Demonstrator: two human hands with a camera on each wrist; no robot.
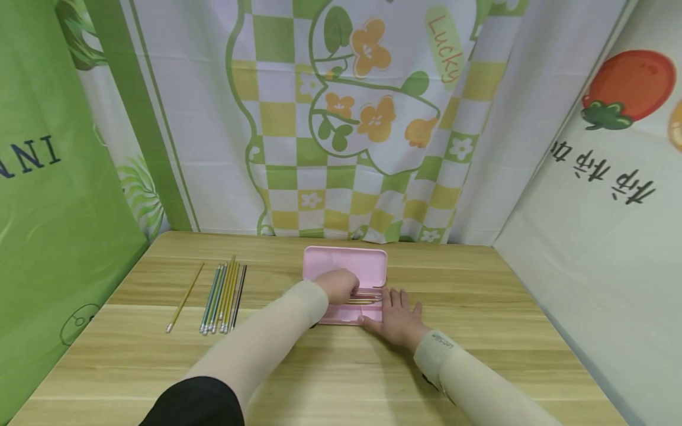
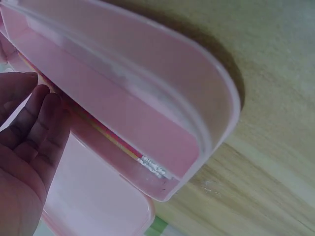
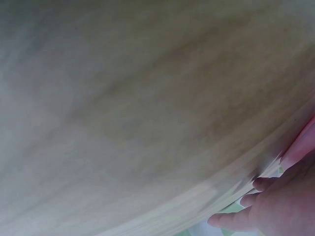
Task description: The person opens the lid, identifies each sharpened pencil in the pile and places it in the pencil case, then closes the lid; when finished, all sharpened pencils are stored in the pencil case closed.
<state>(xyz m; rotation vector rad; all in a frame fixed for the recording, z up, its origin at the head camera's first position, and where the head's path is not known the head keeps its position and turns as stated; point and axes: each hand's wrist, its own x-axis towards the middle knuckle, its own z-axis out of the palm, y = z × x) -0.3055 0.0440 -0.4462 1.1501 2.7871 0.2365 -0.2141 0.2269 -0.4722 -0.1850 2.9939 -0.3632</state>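
Note:
A pink pencil case (image 1: pixel 345 263) lies with its lid raised on the table. My left hand (image 1: pixel 337 286) reaches into it from the left, fingers bent down. In the left wrist view, the thumb and fingertips (image 2: pixel 51 101) pinch at pencils (image 2: pixel 115 140), red and yellow with silvery ends, lying along the compartment by the hinge. My hand hides part of their length. My right hand (image 1: pixel 398 319) rests at the case's right end, fingers spread and thumb by the front edge. The right wrist view shows its fingers (image 3: pixel 234 220) extended beside the pink case wall.
To the left lie several yellow and teal pencils (image 1: pixel 215 299) side by side, a dark pencil (image 1: pixel 240 296) at their right. One yellow pencil (image 1: pixel 185 297) lies apart, farther left. The wooden table (image 1: pixel 341 378) ends at a patterned curtain (image 1: pixel 367 118), with hangings on both sides.

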